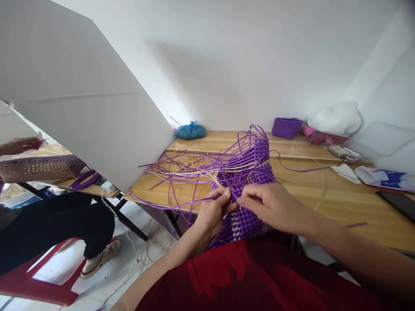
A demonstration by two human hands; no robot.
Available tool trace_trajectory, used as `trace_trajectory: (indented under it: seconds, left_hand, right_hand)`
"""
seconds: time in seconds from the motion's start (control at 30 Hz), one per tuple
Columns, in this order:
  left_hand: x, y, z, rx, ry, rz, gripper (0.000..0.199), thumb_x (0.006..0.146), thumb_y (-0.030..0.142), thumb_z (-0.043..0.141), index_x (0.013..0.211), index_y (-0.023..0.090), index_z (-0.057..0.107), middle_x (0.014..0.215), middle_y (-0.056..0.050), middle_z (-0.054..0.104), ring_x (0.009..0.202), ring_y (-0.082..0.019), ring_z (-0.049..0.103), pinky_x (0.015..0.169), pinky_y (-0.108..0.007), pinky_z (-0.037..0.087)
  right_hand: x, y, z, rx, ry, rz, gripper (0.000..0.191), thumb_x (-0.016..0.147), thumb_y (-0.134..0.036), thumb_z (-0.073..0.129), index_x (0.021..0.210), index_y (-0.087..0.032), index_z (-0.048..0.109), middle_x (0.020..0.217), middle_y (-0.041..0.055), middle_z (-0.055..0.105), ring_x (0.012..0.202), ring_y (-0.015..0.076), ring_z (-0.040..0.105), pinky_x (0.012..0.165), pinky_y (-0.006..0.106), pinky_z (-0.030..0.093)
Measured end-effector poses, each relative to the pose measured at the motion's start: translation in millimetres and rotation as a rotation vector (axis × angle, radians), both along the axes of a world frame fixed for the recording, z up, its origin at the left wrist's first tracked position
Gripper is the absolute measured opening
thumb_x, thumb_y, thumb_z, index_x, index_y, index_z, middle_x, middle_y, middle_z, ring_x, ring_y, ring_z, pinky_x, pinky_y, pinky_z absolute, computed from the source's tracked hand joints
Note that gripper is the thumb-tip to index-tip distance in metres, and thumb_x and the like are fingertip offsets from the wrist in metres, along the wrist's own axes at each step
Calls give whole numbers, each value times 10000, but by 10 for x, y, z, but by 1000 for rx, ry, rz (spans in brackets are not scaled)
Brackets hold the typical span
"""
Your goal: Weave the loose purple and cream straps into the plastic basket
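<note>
A half-woven basket (251, 220) of purple and cream plastic strips leans between my lap and the table edge. Long loose purple strips (207, 162) fan out from it to the left over the table. My left hand (214, 209) pinches a purple strip between thumb and forefinger at the weave. Close beside it, my right hand (267, 205) has its fingers curled, with thumb and forefinger pressed together on a purple strip at the basket's surface. The exact spot where the strips cross is partly covered by my fingers.
On the wooden table (308, 185) stand a small purple basket (286, 127) and a blue bag (190, 131). A black phone (398, 205) lies at right. Left of the grey partition (81, 86), another person's hand (21, 146) is above a woven basket (42, 167).
</note>
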State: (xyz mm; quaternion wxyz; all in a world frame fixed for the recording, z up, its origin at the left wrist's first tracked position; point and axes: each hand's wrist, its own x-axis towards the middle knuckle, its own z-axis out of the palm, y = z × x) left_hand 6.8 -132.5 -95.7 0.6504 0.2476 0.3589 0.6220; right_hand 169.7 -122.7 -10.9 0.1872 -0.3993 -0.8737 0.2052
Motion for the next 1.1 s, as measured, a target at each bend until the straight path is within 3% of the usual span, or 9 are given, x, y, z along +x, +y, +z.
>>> trace_trajectory:
  seconds: [0.13,0.27,0.4,0.5,0.57,0.67,0.83,0.93,1.1]
  left_hand:
    - [-13,8,58,62,33,20,251,616,265,852,747,137,681,870,-24,578,749,-101,560,638,-211,564]
    - [-9,1,77,116,76,-2,275,647,284,832,851,140,715,906,-46,603,774,-117,572,622,-206,553]
    - [-9,8,53,118,69,20,286,630,319,846,796,135,703,861,-36,593,747,-110,564,622,-213,551]
    - [-14,-1,30,97,86,36,301,616,335,855,760,130,689,800,-18,571,698,-98,553,618,-222,557]
    - [-19,-9,25,98,101,54,306,627,340,848,794,132,698,796,-14,571,668,-87,550,604,-213,553]
    - [-31,3,30,102,81,73,295,642,322,841,831,139,707,842,-23,594,679,-84,565,604,-195,550]
    - [-54,62,17,39,-46,5,235,654,163,810,865,131,711,923,-58,640,785,-105,613,706,-191,566]
    - [-44,87,34,36,-85,18,218,703,83,723,914,133,698,889,-62,644,779,-115,619,733,-227,584]
    - [53,120,126,24,-122,152,341,814,80,577,1124,205,648,921,-42,640,759,-117,613,719,-301,613]
  right_hand:
    - [-198,403,225,146,-60,12,306,921,-321,473,739,-180,675,707,9,658,633,117,523,596,252,310]
    - [-402,525,166,162,-178,28,206,822,-271,564,676,-190,685,642,0,649,577,113,499,556,257,278]
    - [-513,536,112,401,-124,-30,197,811,-229,565,625,-175,602,636,16,607,600,123,481,582,268,297]
    - [-516,813,315,623,-21,-100,229,874,-225,495,660,-179,562,721,41,592,648,141,482,603,283,319]
    - [-469,1112,539,784,53,-276,230,884,-199,453,678,-183,554,787,69,580,673,160,475,593,301,313]
    - [-339,1484,794,875,96,-390,135,837,-200,514,708,-187,553,844,80,573,735,184,493,623,316,341]
    - [-21,1504,729,677,273,-513,183,840,-285,554,684,-190,548,690,33,565,659,159,506,625,300,356]
    - [194,1355,593,461,159,-594,314,873,-374,518,626,-187,567,564,16,539,545,143,473,552,284,299]
    - [173,1012,369,340,-131,-304,396,884,-431,520,586,-184,606,548,8,571,532,132,481,548,276,283]
